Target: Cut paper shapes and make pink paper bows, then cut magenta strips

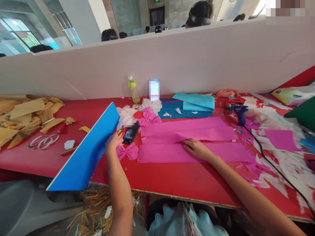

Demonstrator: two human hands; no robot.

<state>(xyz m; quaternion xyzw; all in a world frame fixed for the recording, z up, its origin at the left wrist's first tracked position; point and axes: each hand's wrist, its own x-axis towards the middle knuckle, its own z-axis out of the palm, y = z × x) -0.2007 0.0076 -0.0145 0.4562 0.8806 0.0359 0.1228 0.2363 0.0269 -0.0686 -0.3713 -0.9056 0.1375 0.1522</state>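
Observation:
My left hand [113,143] grips the edge of a tilted blue foam board [85,152], which leans up from the table's front edge. Just beyond that hand lie a pink paper bow [127,151] and a pixelated, blurred object [129,133]. My right hand [196,149] rests flat on a long sheet of pink paper [159,154], pressing it to the red table [172,177]. Further pink sheets [184,128] lie folded just above it. Pink and white paper flowers [137,114] sit behind the board's upper corner.
Teal paper sheets [194,105] lie on dark blue paper near the white partition [157,62]. A green-liquid bottle [133,90] stands beside a blurred phone [154,90]. A blue glue gun [238,113] trails a black cord through paper scraps, and straw-coloured pieces [27,114] lie at left.

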